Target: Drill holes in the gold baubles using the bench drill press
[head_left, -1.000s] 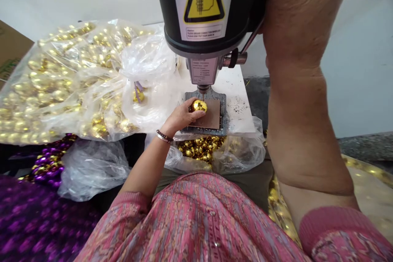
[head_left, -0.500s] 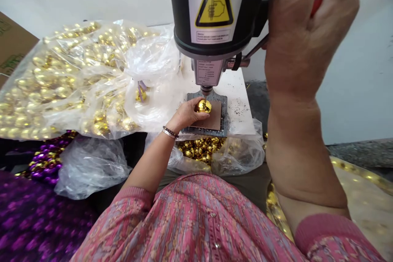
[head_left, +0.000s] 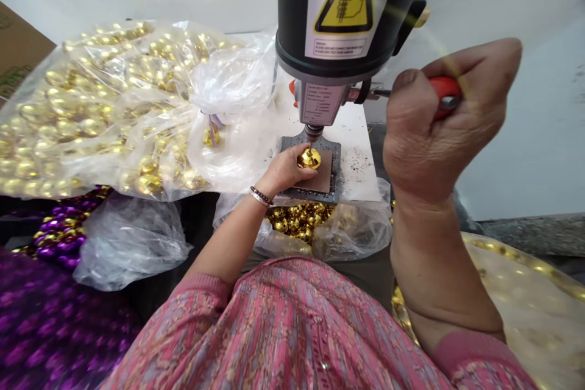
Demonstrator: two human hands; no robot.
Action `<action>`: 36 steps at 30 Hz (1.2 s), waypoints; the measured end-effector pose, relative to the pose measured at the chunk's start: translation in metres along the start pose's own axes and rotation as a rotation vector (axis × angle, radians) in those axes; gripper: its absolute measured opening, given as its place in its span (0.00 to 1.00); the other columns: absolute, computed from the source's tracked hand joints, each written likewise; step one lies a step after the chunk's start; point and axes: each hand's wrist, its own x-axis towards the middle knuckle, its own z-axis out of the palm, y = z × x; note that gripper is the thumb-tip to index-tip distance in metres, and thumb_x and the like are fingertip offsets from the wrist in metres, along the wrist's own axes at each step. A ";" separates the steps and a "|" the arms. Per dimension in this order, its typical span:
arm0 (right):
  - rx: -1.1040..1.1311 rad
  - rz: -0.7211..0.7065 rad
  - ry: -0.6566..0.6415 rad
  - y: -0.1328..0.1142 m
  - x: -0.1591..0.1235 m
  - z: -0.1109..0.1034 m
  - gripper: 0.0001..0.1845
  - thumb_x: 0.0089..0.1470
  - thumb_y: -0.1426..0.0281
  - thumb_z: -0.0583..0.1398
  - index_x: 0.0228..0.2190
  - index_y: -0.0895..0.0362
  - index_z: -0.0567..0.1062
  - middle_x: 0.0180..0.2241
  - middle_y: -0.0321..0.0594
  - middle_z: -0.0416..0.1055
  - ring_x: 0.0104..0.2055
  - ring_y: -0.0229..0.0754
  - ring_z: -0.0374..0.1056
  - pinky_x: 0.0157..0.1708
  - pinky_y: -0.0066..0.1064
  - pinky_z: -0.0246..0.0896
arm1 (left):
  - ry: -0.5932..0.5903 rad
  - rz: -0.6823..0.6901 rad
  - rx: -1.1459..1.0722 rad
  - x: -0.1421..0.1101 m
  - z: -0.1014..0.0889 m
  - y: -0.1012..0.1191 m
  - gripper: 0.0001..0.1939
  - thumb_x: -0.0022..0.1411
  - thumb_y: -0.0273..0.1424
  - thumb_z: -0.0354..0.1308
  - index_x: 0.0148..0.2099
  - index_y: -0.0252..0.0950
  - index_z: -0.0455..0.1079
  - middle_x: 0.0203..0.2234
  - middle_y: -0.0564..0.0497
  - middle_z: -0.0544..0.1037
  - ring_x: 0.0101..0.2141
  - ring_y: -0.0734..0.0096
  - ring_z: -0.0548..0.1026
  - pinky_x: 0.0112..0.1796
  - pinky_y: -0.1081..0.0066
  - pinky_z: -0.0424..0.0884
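Between the thumb and fingers of my left hand is a shiny gold faceted ball. It rests on a brown square board on the dark metal base of a drill press. The drill bit comes down at the top of the ball; whether it is inside the ball I cannot tell. My right hand, raised at the right, is wrapped round the red-knobbed lever of the press.
Clear bags of gold balls cover the left of the white table, where dark shavings lie scattered. An open bag of gold balls sits below the front edge. Purple beads are at left, another gold-filled bag at right.
My right hand has come down with the red-knobbed lever. My left hand keeps the gold ball on the board under the bit. The whole view has shifted slightly.
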 end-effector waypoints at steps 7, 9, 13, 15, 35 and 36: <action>-0.012 -0.077 -0.025 0.007 -0.008 -0.004 0.05 0.72 0.71 0.58 0.39 0.56 0.68 0.35 0.28 0.61 0.33 0.24 0.58 0.38 0.21 0.58 | 0.005 0.005 -0.048 -0.001 0.002 -0.003 0.40 0.59 0.27 0.79 0.73 0.35 0.81 0.58 0.42 0.91 0.56 0.50 0.89 0.64 0.55 0.83; -0.067 -0.166 -0.012 0.010 -0.013 -0.008 0.06 0.71 0.71 0.61 0.38 0.57 0.70 0.34 0.28 0.62 0.33 0.24 0.58 0.37 0.22 0.56 | 0.001 -0.007 -0.051 -0.001 0.002 -0.001 0.40 0.59 0.27 0.78 0.74 0.33 0.80 0.59 0.41 0.91 0.57 0.50 0.89 0.64 0.55 0.82; -0.100 -0.202 -0.058 0.014 -0.026 -0.015 0.07 0.69 0.69 0.64 0.37 0.57 0.72 0.32 0.29 0.60 0.35 0.27 0.60 0.39 0.24 0.57 | -0.007 -0.026 -0.066 -0.003 0.002 0.001 0.40 0.60 0.26 0.77 0.74 0.33 0.80 0.58 0.41 0.91 0.56 0.50 0.89 0.62 0.57 0.83; -0.113 -0.188 -0.044 0.015 -0.031 -0.016 0.07 0.69 0.68 0.63 0.37 0.56 0.73 0.32 0.30 0.59 0.35 0.28 0.60 0.39 0.25 0.58 | -0.006 -0.019 -0.072 -0.003 0.002 0.001 0.39 0.60 0.26 0.77 0.73 0.34 0.80 0.57 0.43 0.92 0.55 0.51 0.89 0.61 0.58 0.83; -0.101 -0.059 0.143 0.037 -0.077 0.003 0.13 0.74 0.55 0.58 0.40 0.50 0.72 0.33 0.34 0.66 0.34 0.36 0.67 0.38 0.33 0.70 | -0.015 -0.044 -0.085 -0.008 0.002 0.006 0.34 0.61 0.27 0.77 0.69 0.37 0.82 0.53 0.47 0.91 0.52 0.55 0.87 0.58 0.61 0.82; -0.118 -0.076 0.157 0.038 -0.080 0.004 0.14 0.74 0.54 0.58 0.40 0.50 0.72 0.33 0.34 0.67 0.34 0.36 0.68 0.38 0.33 0.70 | -0.017 -0.042 -0.086 -0.008 0.002 0.006 0.33 0.61 0.27 0.77 0.68 0.37 0.83 0.52 0.48 0.91 0.51 0.55 0.87 0.57 0.61 0.82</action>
